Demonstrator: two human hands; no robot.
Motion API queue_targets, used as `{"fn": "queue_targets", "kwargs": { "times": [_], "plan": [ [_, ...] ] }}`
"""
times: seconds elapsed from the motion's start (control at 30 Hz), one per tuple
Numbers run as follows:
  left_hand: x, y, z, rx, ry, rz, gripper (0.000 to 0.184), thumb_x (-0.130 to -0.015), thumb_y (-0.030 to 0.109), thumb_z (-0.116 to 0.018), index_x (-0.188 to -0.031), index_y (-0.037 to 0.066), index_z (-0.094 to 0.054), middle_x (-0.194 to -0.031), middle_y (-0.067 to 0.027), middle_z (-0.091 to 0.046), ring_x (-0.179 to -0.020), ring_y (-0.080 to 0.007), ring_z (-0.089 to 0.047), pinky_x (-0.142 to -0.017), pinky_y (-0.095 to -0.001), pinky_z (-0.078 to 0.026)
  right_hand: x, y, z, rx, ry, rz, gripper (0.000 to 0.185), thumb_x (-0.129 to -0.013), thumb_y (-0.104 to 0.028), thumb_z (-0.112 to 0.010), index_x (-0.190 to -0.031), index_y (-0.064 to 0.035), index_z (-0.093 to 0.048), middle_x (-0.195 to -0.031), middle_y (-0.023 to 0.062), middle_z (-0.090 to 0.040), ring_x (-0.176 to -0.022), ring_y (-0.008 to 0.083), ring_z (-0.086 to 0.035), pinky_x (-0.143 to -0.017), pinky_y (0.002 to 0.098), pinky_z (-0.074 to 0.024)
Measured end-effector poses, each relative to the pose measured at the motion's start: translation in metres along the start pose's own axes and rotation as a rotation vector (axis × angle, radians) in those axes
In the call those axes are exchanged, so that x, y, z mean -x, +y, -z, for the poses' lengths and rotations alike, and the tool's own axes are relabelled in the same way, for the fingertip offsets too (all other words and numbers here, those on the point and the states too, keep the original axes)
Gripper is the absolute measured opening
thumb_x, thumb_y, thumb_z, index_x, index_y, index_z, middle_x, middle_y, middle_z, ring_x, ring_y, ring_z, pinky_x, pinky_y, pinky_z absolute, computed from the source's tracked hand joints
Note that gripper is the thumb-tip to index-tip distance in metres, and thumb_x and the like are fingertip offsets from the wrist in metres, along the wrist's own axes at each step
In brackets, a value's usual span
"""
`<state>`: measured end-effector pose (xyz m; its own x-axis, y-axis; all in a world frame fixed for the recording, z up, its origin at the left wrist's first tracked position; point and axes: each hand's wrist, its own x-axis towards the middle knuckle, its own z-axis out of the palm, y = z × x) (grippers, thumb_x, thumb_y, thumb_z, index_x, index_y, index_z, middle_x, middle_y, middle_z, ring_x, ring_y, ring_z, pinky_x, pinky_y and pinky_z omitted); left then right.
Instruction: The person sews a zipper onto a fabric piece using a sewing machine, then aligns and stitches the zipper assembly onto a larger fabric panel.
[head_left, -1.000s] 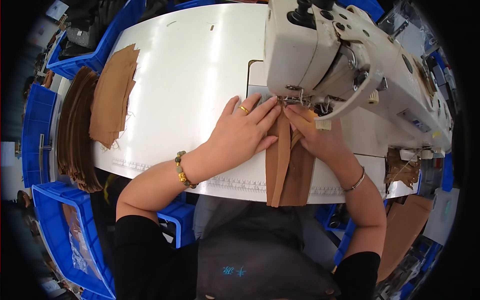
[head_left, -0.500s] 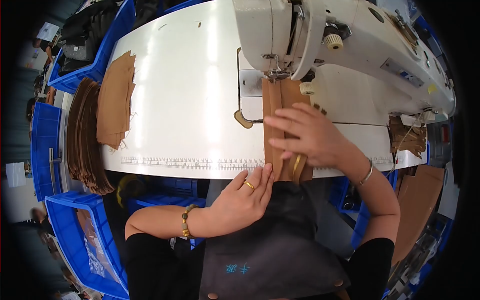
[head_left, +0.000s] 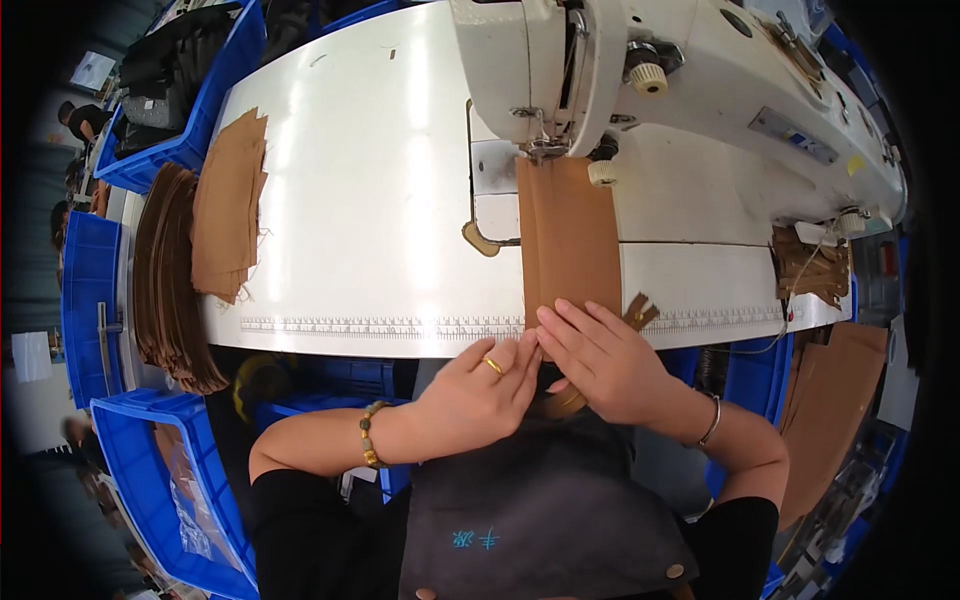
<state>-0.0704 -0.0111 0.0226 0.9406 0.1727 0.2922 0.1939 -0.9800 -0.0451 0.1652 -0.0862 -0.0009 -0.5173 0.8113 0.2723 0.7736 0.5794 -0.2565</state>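
Two bare hands meet at the near end of a brown fabric strip (head_left: 580, 235), which lies on the white counter (head_left: 370, 220) with its far end at the presser foot (head_left: 545, 150) of the sewing machine (head_left: 700, 85). The left hand (head_left: 488, 390) has its grip bunched almost to a pinch at the strip's left edge; the right hand (head_left: 603, 365) lies across the cloth, fingers nearly straight; whether either actually clasps it, I cannot tell. Uneven pulling between the two could skew the strip at the foot, and a loose brown tape end (head_left: 641, 312) beside the right hand might fold under or snag. Blue characters on the dark apron (head_left: 550, 500), upside down here, seem to read 丰源; the machine's badge (head_left: 795, 135) perhaps shows a K, and figures on the printed ruler (head_left: 380, 327) are too small to read.
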Motion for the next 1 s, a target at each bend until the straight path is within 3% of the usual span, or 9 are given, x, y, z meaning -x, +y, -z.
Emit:
{"fn": "queue_targets", "kwargs": {
  "times": [0.03, 0.1, 0.23, 0.3, 0.4, 0.57, 0.83, 1.0],
  "plan": [
    [0.001, -0.007, 0.001, -0.001, 0.0, 0.003, 0.04, -0.076, 0.009, -0.069, -0.114, -0.004, -0.076, -0.119, -0.0179, -0.074, -0.113, -0.0282, -0.065, -0.092, -0.0362, -0.057, 0.002, -0.006, 0.002, 0.015, -0.014, 0.008, 0.057, -0.098, -0.033, -0.066, -0.138, 0.0066, -0.06, -0.149, 0.022, -0.058, -0.139, 0.0369, -0.055, -0.112, 0.0508, -0.0463],
    [-0.001, -0.025, 0.003, 0.447, -0.031, 0.204, 0.04, -0.081, 0.01, -0.072, -0.12, 0.001, -0.075, -0.122, -0.012, -0.075, -0.116, -0.0282, -0.066, -0.091, -0.0375, -0.058, 0.006, -0.012, 0.001, 0.025, -0.005, 0.005, 0.056, -0.098, -0.033, -0.066, -0.137, 0.0067, -0.061, -0.148, 0.0222, -0.058, -0.139, 0.037, -0.055, -0.112, 0.0506, -0.0465],
    [-0.03, -0.057, -0.018, 0.278, 0.048, 0.274, 0.041, -0.09, 0.02, -0.074, -0.127, 0.004, -0.071, -0.132, -0.0076, -0.071, -0.125, -0.0291, -0.063, -0.099, -0.0435, -0.055, 0.005, -0.014, -0.001, 0.044, 0.028, -0.005, 0.053, -0.099, -0.032, -0.066, -0.134, 0.0067, -0.063, -0.146, 0.0224, -0.061, -0.138, 0.0369, -0.056, -0.111, 0.0498, -0.0478],
    [-0.047, -0.071, -0.03, 0.089, 0.028, 0.254, 0.047, -0.095, 0.032, -0.072, -0.132, 0.004, -0.068, -0.143, -0.0072, -0.065, -0.131, -0.0307, -0.058, -0.107, -0.0499, -0.049, 0.004, -0.014, 0.0, 0.051, 0.031, -0.002, 0.052, -0.099, -0.032, -0.066, -0.133, 0.0064, -0.063, -0.145, 0.0223, -0.061, -0.136, 0.0368, -0.058, -0.11, 0.0494, -0.0485],
    [-0.063, -0.094, -0.044, -0.001, 0.006, 0.265, 0.054, -0.094, 0.04, -0.072, -0.135, 0.005, -0.067, -0.147, -0.0067, -0.062, -0.136, -0.0311, -0.054, -0.113, -0.0526, -0.043, 0.003, -0.014, 0.001, 0.06, 0.036, 0.006, 0.051, -0.099, -0.033, -0.066, -0.132, 0.006, -0.064, -0.143, 0.0221, -0.063, -0.134, 0.0367, -0.059, -0.109, 0.0486, -0.0497],
    [-0.073, -0.107, -0.041, 0.013, -0.012, 0.262, 0.059, -0.092, 0.046, -0.072, -0.135, 0.006, -0.068, -0.144, -0.0051, -0.064, -0.134, -0.0304, -0.056, -0.108, -0.0491, -0.046, 0.001, -0.012, 0.004, 0.077, 0.031, 0.026, 0.05, -0.1, -0.034, -0.065, -0.131, 0.0059, -0.065, -0.14, 0.0223, -0.065, -0.132, 0.0363, -0.061, -0.107, 0.0476, -0.0511],
    [-0.08, -0.115, -0.044, 0.081, -0.003, 0.2, 0.074, -0.088, 0.056, -0.073, -0.141, 0.005, -0.063, -0.143, -0.0027, -0.064, -0.109, -0.0242, -0.056, -0.085, -0.0364, -0.045, -0.002, -0.009, 0.007, 0.095, 0.0, 0.067, 0.048, -0.101, -0.035, -0.064, -0.127, 0.0059, -0.067, -0.138, 0.0223, -0.066, -0.13, 0.0361, -0.063, -0.105, 0.0467, -0.0528],
    [-0.08, -0.114, -0.045, 0.098, -0.041, 0.238, 0.079, -0.088, 0.061, -0.07, -0.143, 0.005, -0.061, -0.143, -0.0042, -0.064, -0.111, -0.0244, -0.056, -0.085, -0.0364, -0.045, -0.004, -0.009, 0.011, 0.095, -0.027, 0.068, 0.047, -0.102, -0.035, -0.063, -0.126, 0.0052, -0.068, -0.138, 0.0222, -0.066, -0.129, 0.0358, -0.063, -0.104, 0.0463, -0.0525]
  ]
}}
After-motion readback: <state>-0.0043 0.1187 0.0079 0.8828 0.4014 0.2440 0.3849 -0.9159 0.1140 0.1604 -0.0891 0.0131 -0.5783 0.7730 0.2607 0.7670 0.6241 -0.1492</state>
